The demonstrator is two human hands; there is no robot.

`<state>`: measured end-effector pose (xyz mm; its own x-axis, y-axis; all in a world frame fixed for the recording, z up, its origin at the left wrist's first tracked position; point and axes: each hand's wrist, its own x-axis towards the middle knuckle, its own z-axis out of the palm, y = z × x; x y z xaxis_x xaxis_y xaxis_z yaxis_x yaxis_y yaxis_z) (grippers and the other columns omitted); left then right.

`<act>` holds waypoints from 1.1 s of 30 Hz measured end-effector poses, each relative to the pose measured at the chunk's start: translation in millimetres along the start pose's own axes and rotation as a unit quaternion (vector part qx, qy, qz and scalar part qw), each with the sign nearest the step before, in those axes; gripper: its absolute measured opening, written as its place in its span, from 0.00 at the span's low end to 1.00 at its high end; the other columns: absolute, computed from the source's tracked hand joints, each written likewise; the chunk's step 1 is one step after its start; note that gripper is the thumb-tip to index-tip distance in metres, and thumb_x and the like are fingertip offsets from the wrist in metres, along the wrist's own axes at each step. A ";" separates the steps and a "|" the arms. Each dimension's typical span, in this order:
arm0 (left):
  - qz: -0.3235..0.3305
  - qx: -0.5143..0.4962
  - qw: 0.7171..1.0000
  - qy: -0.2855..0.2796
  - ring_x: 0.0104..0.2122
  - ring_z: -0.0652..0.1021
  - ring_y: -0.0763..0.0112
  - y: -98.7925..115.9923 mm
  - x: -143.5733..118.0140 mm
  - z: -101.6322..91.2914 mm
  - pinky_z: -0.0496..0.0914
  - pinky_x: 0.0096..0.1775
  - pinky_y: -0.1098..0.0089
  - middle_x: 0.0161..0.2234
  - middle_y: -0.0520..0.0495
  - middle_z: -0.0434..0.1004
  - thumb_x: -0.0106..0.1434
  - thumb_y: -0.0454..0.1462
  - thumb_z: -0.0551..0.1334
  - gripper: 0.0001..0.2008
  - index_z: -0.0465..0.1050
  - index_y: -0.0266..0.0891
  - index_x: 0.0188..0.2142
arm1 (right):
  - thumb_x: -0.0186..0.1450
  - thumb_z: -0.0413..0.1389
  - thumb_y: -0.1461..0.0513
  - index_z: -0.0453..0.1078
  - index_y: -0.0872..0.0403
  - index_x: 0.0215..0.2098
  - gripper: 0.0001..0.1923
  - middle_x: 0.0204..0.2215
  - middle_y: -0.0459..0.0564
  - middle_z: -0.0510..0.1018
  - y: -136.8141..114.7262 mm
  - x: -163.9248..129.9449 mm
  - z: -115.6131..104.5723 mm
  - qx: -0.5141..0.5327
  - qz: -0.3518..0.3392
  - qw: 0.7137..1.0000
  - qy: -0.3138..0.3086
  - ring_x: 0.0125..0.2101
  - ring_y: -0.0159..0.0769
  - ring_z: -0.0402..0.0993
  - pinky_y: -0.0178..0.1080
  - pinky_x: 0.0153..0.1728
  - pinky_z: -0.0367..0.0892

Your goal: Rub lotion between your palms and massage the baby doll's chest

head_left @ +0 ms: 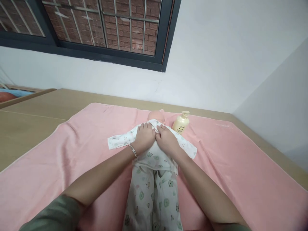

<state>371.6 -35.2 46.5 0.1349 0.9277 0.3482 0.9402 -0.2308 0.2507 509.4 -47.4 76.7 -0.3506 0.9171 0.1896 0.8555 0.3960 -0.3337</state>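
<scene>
A baby doll lies on its back on a pink towel (240,166), its bald head (156,115) pointing away from me. It wears a white printed top (154,157) with sleeves spread out to both sides and matching trousers (151,195). My left hand (144,138), with a silver bangle on the wrist, rests palm-down on the doll's chest. My right hand (167,139) lies beside it on the chest, fingers touching the fabric near the collar. Whether either hand pinches the cloth I cannot tell.
A cream pump bottle (181,123) lies on the towel just right of the doll's head. The towel covers a tan wooden surface (31,125) against a white wall. A barred window (106,29) is above, and a wooden-framed cot edge (14,94) sits far left.
</scene>
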 end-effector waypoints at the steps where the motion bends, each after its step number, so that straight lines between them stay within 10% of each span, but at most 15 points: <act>1: 0.003 0.008 1.000 0.022 0.58 0.71 0.49 5.4 -5.6 3.5 0.63 0.58 0.52 0.54 0.27 0.73 0.70 0.36 0.48 0.20 0.68 0.27 0.55 | 0.71 0.45 0.63 0.64 0.64 0.64 0.25 0.64 0.63 0.64 7.1 5.0 -1.0 0.017 -0.004 1.000 0.001 0.66 0.47 0.57 0.45 0.67 0.53; 12: 0.006 -0.056 0.998 -0.020 0.47 0.76 0.56 -1.3 4.1 -13.2 0.69 0.52 0.59 0.45 0.35 0.78 0.69 0.38 0.50 0.16 0.72 0.32 0.45 | 0.73 0.41 0.62 0.58 0.68 0.67 0.28 0.65 0.69 0.61 -2.0 -3.2 2.5 -0.084 0.012 0.996 -0.006 0.66 0.54 0.56 0.49 0.66 0.53; 33: 0.018 0.012 0.999 0.040 0.57 0.71 0.48 13.7 -12.2 -0.9 0.64 0.58 0.51 0.54 0.29 0.73 0.70 0.37 0.49 0.22 0.66 0.27 0.57 | 0.71 0.47 0.57 0.63 0.60 0.65 0.27 0.65 0.58 0.63 33.3 20.6 7.3 0.033 -0.005 0.999 0.026 0.66 0.47 0.57 0.49 0.67 0.52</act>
<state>382.6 -49.8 46.5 0.1446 0.8921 0.4282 0.9424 -0.2560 0.2152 527.9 -15.0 62.7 -0.3363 0.9104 0.2410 0.8251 0.4082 -0.3907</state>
